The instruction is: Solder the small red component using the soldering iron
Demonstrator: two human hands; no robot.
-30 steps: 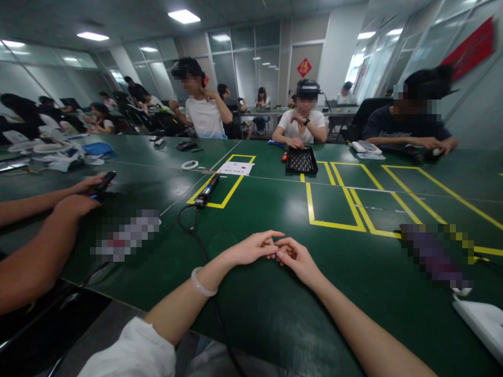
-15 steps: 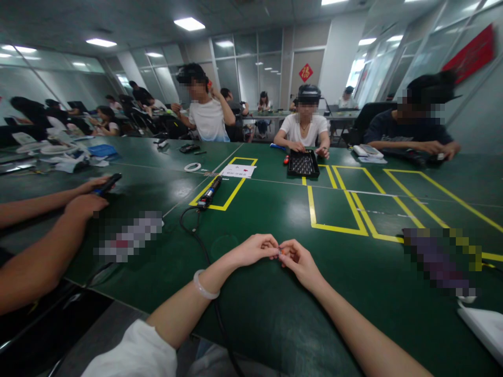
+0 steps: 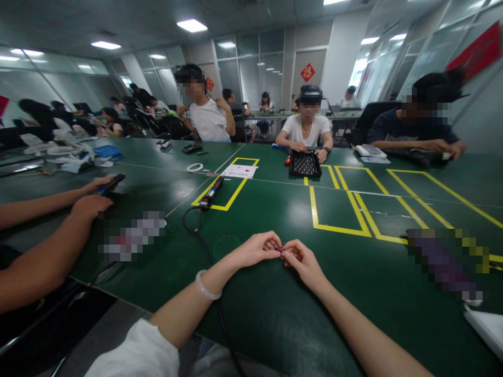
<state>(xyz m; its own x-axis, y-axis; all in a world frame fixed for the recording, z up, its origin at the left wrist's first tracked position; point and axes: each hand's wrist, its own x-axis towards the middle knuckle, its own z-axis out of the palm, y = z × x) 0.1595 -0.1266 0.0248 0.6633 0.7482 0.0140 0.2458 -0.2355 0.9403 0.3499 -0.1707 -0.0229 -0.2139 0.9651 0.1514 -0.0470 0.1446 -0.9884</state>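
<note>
A tiny red piece [image 3: 279, 251] sits between my fingertips, too small for me to tell its kind. My left hand [image 3: 262, 246] pinches it from the left, fingers curled. From the other side my right hand [image 3: 299, 260] closes thumb and fingers at the same piece, partly hiding it. Both hands are just above the green table [image 3: 251, 309], near its front edge. Beyond my left hand lies a black cylindrical electric screwdriver [image 3: 212, 192] with a cable [image 3: 202, 246] that runs under my left forearm.
A paper sheet [image 3: 240, 170] and a white ring [image 3: 194, 167] lie beyond the screwdriver. Opposite, a person handles a black tray [image 3: 305, 164] of small parts. A neighbour's hands [image 3: 92, 205] hold a dark tool at left. Yellow tape [image 3: 341, 229] marks the table.
The small piece between my fingertips has turned or shifted and now shows red. My hands stay close together. Across the table, the standing person has lowered a raised hand.
</note>
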